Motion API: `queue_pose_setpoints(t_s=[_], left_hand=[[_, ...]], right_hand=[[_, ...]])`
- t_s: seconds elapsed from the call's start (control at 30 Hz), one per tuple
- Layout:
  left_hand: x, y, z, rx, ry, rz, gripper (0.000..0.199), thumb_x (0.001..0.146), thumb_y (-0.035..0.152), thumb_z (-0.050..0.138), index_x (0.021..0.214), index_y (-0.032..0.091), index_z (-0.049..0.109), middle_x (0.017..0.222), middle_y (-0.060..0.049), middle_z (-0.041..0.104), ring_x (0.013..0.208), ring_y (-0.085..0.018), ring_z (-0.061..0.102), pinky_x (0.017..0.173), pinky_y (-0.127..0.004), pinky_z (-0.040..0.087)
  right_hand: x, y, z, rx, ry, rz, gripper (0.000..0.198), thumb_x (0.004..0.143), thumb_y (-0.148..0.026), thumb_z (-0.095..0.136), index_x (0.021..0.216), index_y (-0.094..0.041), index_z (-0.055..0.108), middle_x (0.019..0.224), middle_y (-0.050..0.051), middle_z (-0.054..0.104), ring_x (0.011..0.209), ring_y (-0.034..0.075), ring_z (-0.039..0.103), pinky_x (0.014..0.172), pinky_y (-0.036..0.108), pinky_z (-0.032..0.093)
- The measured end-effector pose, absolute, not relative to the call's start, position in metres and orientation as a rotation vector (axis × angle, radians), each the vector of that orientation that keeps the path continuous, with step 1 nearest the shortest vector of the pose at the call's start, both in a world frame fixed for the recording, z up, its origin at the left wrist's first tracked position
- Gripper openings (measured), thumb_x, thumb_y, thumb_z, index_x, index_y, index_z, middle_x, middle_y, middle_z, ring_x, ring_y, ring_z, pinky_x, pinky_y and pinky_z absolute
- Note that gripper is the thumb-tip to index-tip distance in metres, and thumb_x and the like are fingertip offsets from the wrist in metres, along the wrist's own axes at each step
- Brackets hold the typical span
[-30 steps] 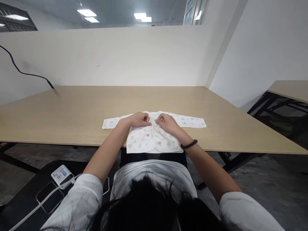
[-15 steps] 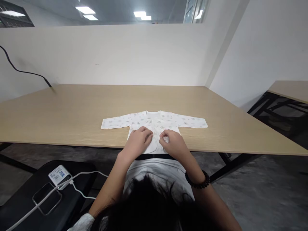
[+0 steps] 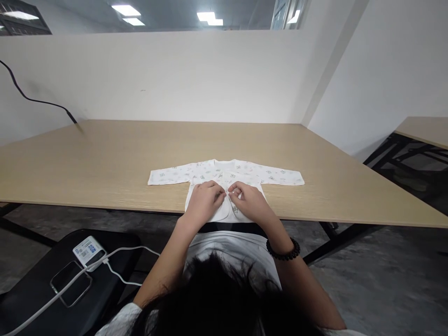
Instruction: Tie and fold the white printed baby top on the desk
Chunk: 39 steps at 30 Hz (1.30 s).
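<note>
A small white baby shirt (image 3: 245, 168) with a faint printed pattern is spread on the table, sleeves stretched out to both sides and neckline pointing away from me. My left hand (image 3: 206, 200) rests over the left half of its front, thumb and fingertips pinched together on the cloth near the middle. My right hand (image 3: 251, 200) faces it from the other side, its fingertips closed on the cloth by the front opening. The fingertips of both hands almost meet. Whatever small fastening may lie between them is too small to make out. My hands cover part of the shirt's body.
The wooden table (image 3: 115, 149) backs onto a white partition (image 3: 175, 74). A black cable (image 3: 42, 101) hangs at the far left. On the black chair (image 3: 115, 242) lie a white power bank (image 3: 87, 251), a clear-edged phone-like item (image 3: 72, 282) and a white cord (image 3: 63, 291).
My right hand has shifted left and slightly away from me, closing the gap between the two hands. The left hand has moved a little the same way. The shirt stays spread.
</note>
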<state>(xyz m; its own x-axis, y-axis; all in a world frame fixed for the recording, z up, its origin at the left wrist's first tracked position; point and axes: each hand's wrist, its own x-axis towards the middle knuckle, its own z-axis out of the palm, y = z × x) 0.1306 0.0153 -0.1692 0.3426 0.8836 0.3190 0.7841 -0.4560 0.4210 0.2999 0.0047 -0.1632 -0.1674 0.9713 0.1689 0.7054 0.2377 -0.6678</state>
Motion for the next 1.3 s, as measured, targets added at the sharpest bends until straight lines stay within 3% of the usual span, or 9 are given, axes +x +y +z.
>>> queue_pose_setpoints(t_s=[0.43, 0.63, 0.87, 1.1, 1.3], left_hand=[[0.125, 0.022, -0.177, 2.289, 1.443, 0.845, 0.012, 0.087, 0.017, 0.059, 0.081, 0.019, 0.069, 0.087, -0.002, 0.065, 0.089, -0.018, 0.059, 0.082, -0.03, 0.043], [0.13, 0.019, -0.175, 2.29, 1.518, 0.849, 0.018, 0.088, 0.025, 0.063, 0.072, 0.018, 0.065, 0.086, -0.004, 0.065, 0.09, -0.02, 0.058, 0.08, -0.031, 0.042], [0.125, 0.025, -0.18, 2.2, 1.408, 0.932, 0.006, 0.088, 0.02, 0.063, 0.09, 0.02, 0.069, 0.094, -0.003, 0.069, 0.091, -0.018, 0.061, 0.083, -0.03, 0.043], [0.123, 0.024, -0.18, 2.204, 1.399, 0.904, 0.014, 0.09, 0.024, 0.061, 0.084, 0.02, 0.073, 0.089, -0.004, 0.068, 0.088, -0.018, 0.062, 0.08, -0.03, 0.045], [0.124, 0.024, -0.179, 2.205, 1.41, 0.966, 0.011, 0.088, 0.019, 0.061, 0.089, 0.019, 0.073, 0.093, -0.005, 0.069, 0.091, -0.019, 0.063, 0.084, -0.031, 0.046]], right_hand=[[0.304, 0.013, -0.161, -1.575, -2.065, 0.542, 0.012, 0.089, -0.013, 0.063, 0.092, -0.02, 0.071, 0.085, 0.0, 0.069, 0.08, 0.016, 0.061, 0.068, 0.024, 0.036], [0.302, 0.016, -0.163, -1.553, -2.025, 0.635, 0.011, 0.086, -0.014, 0.063, 0.092, -0.02, 0.071, 0.083, -0.001, 0.069, 0.075, 0.016, 0.06, 0.065, 0.024, 0.035], [0.304, 0.022, -0.177, -1.454, -1.92, 0.608, 0.005, 0.084, -0.018, 0.069, 0.089, -0.018, 0.068, 0.082, 0.0, 0.068, 0.08, 0.016, 0.06, 0.074, 0.025, 0.037], [0.306, 0.023, -0.178, -1.411, -1.959, 0.608, 0.01, 0.084, -0.017, 0.064, 0.086, -0.02, 0.073, 0.083, 0.0, 0.07, 0.082, 0.016, 0.062, 0.078, 0.027, 0.039], [0.305, 0.022, -0.177, -1.402, -1.946, 0.613, 0.011, 0.085, -0.02, 0.064, 0.086, -0.02, 0.075, 0.084, 0.0, 0.071, 0.084, 0.017, 0.063, 0.077, 0.027, 0.039]])
